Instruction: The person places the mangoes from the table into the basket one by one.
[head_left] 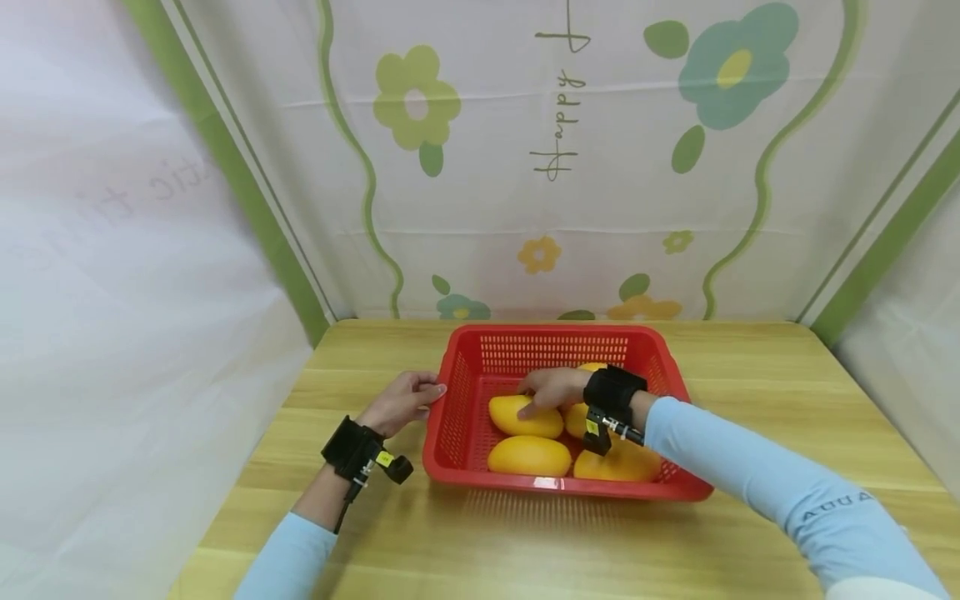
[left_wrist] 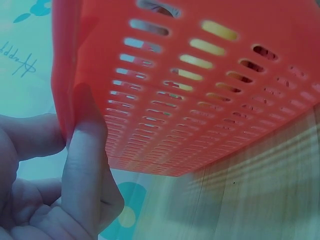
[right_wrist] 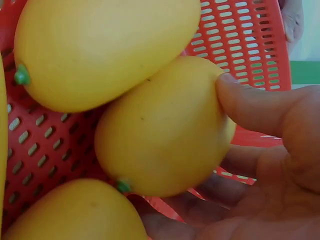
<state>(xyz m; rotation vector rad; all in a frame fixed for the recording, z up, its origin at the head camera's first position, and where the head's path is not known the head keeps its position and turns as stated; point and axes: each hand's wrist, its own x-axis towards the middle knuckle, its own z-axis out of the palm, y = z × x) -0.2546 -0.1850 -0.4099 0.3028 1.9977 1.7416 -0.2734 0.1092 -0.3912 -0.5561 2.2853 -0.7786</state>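
Observation:
A red plastic basket with slotted walls holds several yellow mangoes with small green stem ends. At its left side, my left hand pinches the rim between thumb and fingers. My right hand reaches into the basket and grips a mango, its thumb on one side and the fingers curled along the other. Just in front of that fruit lies another mango. A further mango sits in the front right corner, partly covered by the wrist camera.
The basket stands on a light wooden table. Behind it hangs a white curtain printed with flowers, and more white cloth encloses the sides. My right forearm crosses over the basket's right rim.

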